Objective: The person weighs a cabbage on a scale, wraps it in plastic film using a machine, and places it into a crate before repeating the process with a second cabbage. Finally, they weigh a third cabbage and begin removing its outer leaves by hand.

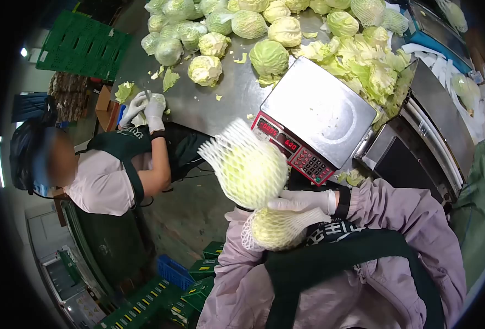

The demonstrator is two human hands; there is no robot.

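A large cabbage in a white foam net (251, 170) is held up in front of my body, its loose net end pointing up and left. Behind it, at the end of my left sleeve, a dark wrist band shows, but my left hand is hidden. My right hand (303, 201), in a white glove, is closed on a smaller netted cabbage (275, 227) just below the large one. Its gathered net end points right. Beyond them a red scale (319, 109) with a bare steel plate and lit digits stands on the steel table (193, 112).
Netted and bare cabbages (204, 70) fill the table's far side, with loose leaves (374, 68) behind the scale. At the left a co-worker (116, 175) handles something at the table edge. Green crates (201, 290) stand on the floor; a machine (407, 159) is at right.
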